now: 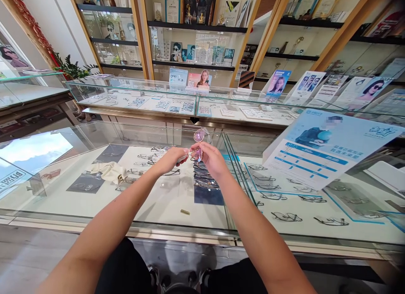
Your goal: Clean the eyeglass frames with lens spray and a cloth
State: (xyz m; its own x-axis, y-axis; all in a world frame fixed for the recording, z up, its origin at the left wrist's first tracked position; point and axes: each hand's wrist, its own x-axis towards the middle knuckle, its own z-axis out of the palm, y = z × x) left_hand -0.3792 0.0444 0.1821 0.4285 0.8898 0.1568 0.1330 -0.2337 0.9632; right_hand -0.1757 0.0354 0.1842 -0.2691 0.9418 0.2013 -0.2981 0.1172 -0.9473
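A thin-framed pair of glasses (199,135) is held up over the glass display case (171,201), its round lenses one above the other. My right hand (212,159) is closed on the lower part of the frame. My left hand (173,160) meets the glasses from the left, its fingers closed on something small and pale that I cannot make out. Below my right hand, several glasses lie in a column on a dark mat (207,195). A cream cloth (109,172) lies left of my left hand.
A large blue-white poster (335,146) stands on the case at the right. More glasses (286,217) lie in the right section. Behind is another glass case (142,110) with upright cards. A small gold-green piece (185,211) lies near the front.
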